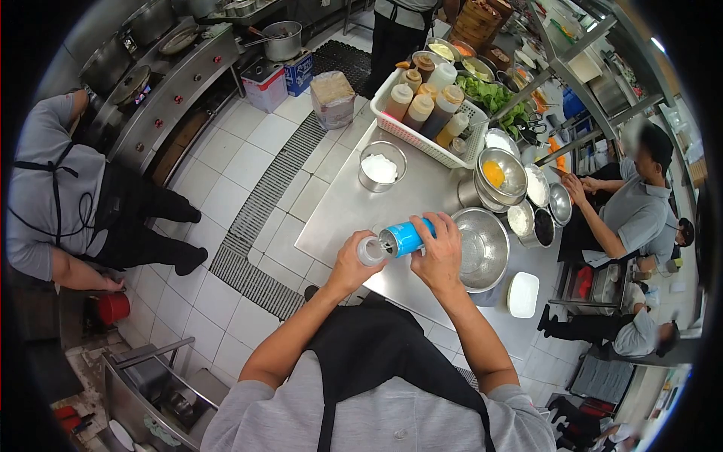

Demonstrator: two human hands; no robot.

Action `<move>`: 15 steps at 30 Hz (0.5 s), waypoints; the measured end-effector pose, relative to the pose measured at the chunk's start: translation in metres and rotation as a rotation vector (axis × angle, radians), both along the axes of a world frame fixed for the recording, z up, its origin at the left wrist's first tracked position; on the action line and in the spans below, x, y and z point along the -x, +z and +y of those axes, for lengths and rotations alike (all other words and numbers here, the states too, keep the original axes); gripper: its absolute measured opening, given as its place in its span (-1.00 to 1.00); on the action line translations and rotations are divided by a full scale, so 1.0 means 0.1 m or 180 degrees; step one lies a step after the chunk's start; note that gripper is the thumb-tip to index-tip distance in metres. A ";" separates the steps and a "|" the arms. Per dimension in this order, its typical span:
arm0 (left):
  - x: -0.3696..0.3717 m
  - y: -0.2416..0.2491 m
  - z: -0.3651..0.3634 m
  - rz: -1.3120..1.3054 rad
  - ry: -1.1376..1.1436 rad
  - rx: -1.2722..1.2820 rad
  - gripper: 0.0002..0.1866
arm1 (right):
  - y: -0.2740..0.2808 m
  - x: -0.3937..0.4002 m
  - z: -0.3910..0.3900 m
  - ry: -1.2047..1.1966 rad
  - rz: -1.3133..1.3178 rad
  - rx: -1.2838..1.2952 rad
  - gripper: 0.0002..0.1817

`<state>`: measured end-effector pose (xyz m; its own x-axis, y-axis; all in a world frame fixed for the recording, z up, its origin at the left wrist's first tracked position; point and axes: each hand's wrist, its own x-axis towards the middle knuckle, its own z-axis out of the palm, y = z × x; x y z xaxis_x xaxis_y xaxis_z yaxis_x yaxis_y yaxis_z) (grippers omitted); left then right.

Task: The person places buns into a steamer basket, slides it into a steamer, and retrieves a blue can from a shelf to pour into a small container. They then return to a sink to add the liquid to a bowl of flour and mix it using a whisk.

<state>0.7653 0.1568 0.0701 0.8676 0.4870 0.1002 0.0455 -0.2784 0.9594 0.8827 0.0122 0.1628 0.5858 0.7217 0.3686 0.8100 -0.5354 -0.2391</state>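
Ahead of you: white plastic basket (423, 142) holding squeeze bottles (419, 111), leafy greens (495, 103) beside it, bamboo steamer (478, 24) beyond. To your left: stove (167, 94), steel pot (283, 49), co-worker (60, 158) near red bucket (113, 307). Floor grate (252, 197) between white tiles (226, 313). To your right: capped co-worker (644, 215).

The left hand (348, 265) holds a clear container (370, 251); the right hand (439, 255) tips a blue can (405, 237) at its mouth; a metal bowl (482, 252) sits just right; bottles (429, 98) fill a white basket (392, 124) farther off.
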 end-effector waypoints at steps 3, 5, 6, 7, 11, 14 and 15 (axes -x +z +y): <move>0.00 0.00 0.00 -0.0006 0.0005 -0.0018 -0.36 | 0.05 -0.02 0.01 0.0031 -0.0130 0.0038 -0.24; -0.01 0.01 0.00 -0.0003 -0.0001 -0.0031 -0.37 | 0.09 -0.03 0.02 0.0049 -0.0182 0.0049 -0.24; -0.01 0.01 0.00 -0.0003 0.0004 -0.0028 -0.37 | 0.10 -0.04 0.02 0.0087 -0.0282 0.0044 -0.25; -0.01 0.01 0.01 -0.0028 -0.0007 -0.0068 -0.36 | 0.12 -0.04 0.03 0.0124 -0.0380 0.0038 -0.26; -0.01 0.02 0.01 -0.0055 -0.0003 -0.0085 -0.36 | 0.15 -0.05 0.06 0.0158 -0.0452 0.0003 -0.28; -0.01 0.05 0.02 -0.0042 -0.0010 -0.0084 -0.36 | 0.16 -0.06 0.07 0.0164 -0.0456 -0.0013 -0.30; -0.01 0.05 0.02 -0.0043 -0.0004 -0.0083 -0.36 | 0.17 -0.06 0.08 0.0177 -0.0484 -0.0002 -0.31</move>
